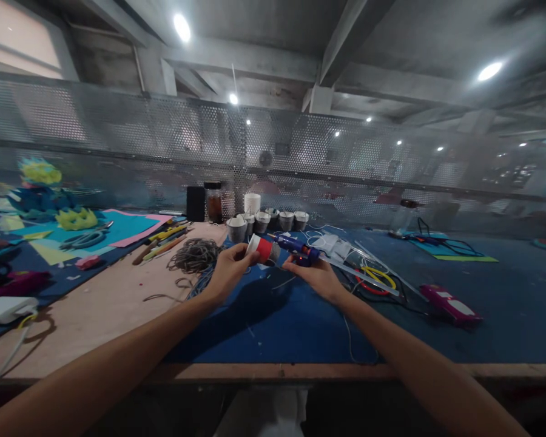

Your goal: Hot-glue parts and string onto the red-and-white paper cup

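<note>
My left hand (231, 267) is closed around a small paper cup (262, 248), tilted on its side, red and white with grey cord wrapped on part of it. In my right hand (316, 274) is a blue glue gun (295, 247), its nozzle close to the cup; I cannot tell whether they touch. A clear glue stick (359, 274) sticks out of the gun's back end. Left of the cup lies a tangled heap of grey cord (195, 255). Several cord-wrapped cups (236, 230) stand behind my hands, near a white cup stack (252, 203).
A blue mat (264, 328) covers the table under my hands. Red and yellow cables (382, 279) and a magenta device (450, 303) lie at right. At left are pens and tools (161, 243), coloured sheets (131, 226) and scissors (86, 237). A mesh partition (186, 139) rises behind.
</note>
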`<state>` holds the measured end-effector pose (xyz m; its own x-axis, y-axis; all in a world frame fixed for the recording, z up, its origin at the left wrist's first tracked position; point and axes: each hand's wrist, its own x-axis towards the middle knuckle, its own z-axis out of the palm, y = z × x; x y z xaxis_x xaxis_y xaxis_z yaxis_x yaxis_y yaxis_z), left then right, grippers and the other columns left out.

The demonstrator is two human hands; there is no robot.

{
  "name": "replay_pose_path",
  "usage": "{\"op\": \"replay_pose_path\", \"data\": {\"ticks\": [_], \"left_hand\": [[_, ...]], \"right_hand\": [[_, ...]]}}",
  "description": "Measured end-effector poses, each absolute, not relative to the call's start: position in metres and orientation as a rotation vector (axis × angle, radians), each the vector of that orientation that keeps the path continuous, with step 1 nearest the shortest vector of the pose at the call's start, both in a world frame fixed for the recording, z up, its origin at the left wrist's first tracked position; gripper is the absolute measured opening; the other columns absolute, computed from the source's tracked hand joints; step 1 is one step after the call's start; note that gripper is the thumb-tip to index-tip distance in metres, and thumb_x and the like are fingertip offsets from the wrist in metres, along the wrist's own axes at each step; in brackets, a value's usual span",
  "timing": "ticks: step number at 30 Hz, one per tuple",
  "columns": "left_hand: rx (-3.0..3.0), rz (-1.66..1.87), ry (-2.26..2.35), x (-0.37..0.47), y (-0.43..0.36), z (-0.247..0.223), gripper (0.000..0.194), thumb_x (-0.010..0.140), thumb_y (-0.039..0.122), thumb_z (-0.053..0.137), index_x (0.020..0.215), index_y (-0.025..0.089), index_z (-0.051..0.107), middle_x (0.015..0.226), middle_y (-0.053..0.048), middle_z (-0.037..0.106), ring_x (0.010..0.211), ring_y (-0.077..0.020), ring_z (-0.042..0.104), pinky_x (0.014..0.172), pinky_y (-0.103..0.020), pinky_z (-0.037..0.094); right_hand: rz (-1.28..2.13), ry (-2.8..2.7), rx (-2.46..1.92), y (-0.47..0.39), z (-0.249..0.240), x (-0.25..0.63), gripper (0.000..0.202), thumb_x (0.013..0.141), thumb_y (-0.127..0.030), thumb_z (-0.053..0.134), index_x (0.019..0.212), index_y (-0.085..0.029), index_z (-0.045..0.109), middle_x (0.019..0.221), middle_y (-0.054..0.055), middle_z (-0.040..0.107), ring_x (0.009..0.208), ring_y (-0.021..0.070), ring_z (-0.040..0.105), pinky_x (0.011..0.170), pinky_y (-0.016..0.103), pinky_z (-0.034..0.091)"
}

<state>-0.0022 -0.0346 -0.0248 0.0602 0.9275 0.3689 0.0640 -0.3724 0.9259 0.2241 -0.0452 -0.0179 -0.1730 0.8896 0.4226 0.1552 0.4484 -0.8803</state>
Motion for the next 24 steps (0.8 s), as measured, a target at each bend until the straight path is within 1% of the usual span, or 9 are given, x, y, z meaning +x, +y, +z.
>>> {"op": "replay_pose_path", "data": {"ticks": [7, 10, 13, 16, 20, 24], "left_hand": [[1.639, 1.378, 1.023, 0.000, -0.035, -0.024, 0.030, 0.079, 0.041, 0.074, 0.089, 0.012, 0.072, 0.082, -0.005, 0.074, 0.076, -0.0200, 0.065, 0.070, -0.028, 0.045], [1.694, 1.396, 1.049, 0.000, -0.036, -0.023, 0.030, 0.082, 0.041, 0.072, 0.089, 0.012, 0.072, 0.081, -0.004, 0.073, 0.074, -0.0189, 0.063, 0.067, -0.027, 0.043], [1.718, 1.424, 1.100, -0.002, -0.036, -0.023, 0.027, 0.083, 0.040, 0.070, 0.087, 0.013, 0.072, 0.076, -0.002, 0.070, 0.069, -0.0175, 0.059, 0.061, -0.026, 0.040], [1.690, 1.446, 1.130, -0.003, -0.035, -0.023, 0.025, 0.082, 0.039, 0.071, 0.087, 0.014, 0.072, 0.073, -0.002, 0.069, 0.067, -0.0169, 0.058, 0.058, -0.025, 0.038], [1.662, 1.440, 1.113, -0.003, -0.033, -0.024, 0.026, 0.081, 0.039, 0.072, 0.088, 0.014, 0.072, 0.076, -0.003, 0.071, 0.069, -0.0179, 0.060, 0.058, -0.025, 0.038], [1.682, 1.392, 1.073, -0.001, -0.034, -0.025, 0.028, 0.080, 0.040, 0.073, 0.088, 0.014, 0.073, 0.078, -0.003, 0.072, 0.071, -0.0186, 0.062, 0.063, -0.026, 0.042]], "right_hand": [[0.768, -1.612, -0.910, -0.039, -0.020, 0.229, 0.021, 0.078, -0.041, 0.075, 0.081, -0.021, 0.072, 0.079, 0.001, 0.071, 0.076, 0.0199, 0.066, 0.076, 0.033, 0.051], [0.715, -1.624, -0.910, -0.039, -0.021, 0.231, 0.018, 0.080, -0.039, 0.074, 0.084, -0.021, 0.072, 0.081, 0.002, 0.072, 0.078, 0.0201, 0.067, 0.078, 0.033, 0.051], [0.663, -1.657, -0.866, -0.042, -0.018, 0.233, 0.014, 0.082, -0.035, 0.072, 0.085, -0.022, 0.071, 0.084, 0.002, 0.072, 0.081, 0.0201, 0.066, 0.078, 0.033, 0.050], [0.621, -1.711, -0.831, -0.045, -0.016, 0.234, 0.011, 0.083, -0.032, 0.071, 0.085, -0.022, 0.069, 0.083, 0.001, 0.070, 0.079, 0.0196, 0.064, 0.074, 0.031, 0.047], [0.530, -1.770, -0.817, -0.047, -0.015, 0.236, 0.011, 0.085, -0.031, 0.070, 0.084, -0.022, 0.067, 0.080, 0.000, 0.066, 0.075, 0.0183, 0.058, 0.069, 0.030, 0.043], [0.446, -1.786, -0.811, -0.049, -0.014, 0.236, 0.014, 0.090, -0.034, 0.066, 0.083, -0.021, 0.065, 0.079, 0.000, 0.063, 0.074, 0.0184, 0.057, 0.069, 0.031, 0.043]]}}
